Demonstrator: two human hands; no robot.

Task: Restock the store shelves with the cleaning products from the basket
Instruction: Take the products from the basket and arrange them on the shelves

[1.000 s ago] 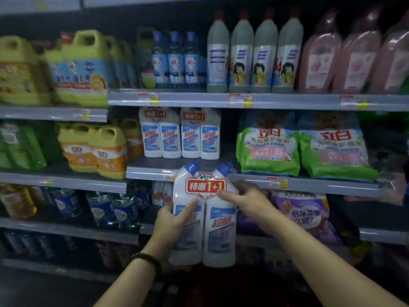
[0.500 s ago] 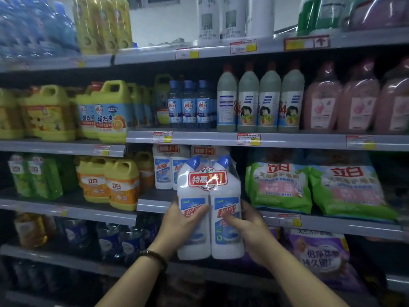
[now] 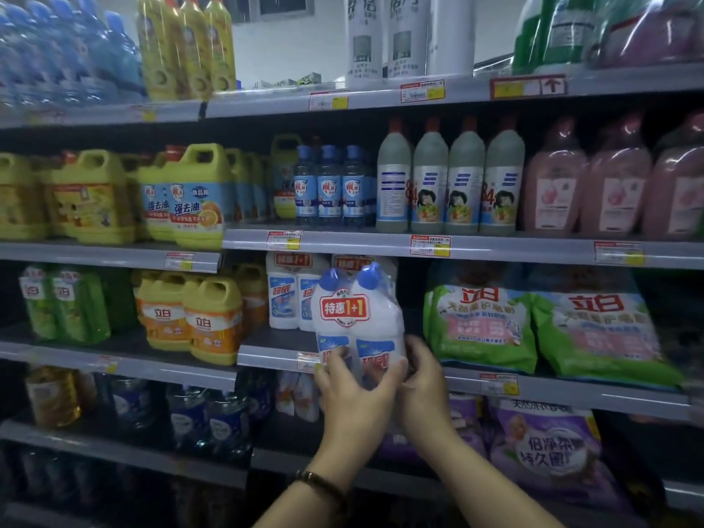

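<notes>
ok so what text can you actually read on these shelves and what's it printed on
"特惠1+1": red badge on the twin pack of white bottles.
"立白": orange jugs and green bags.
"强去油": yellow jugs with blue labels.
"84": grey bottles.
Price tags and the purple bag: too small or blurred to read.

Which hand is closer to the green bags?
Right. The right hand sits just left of the green bags; the left hand is farther left, across the twin-pack.
</notes>
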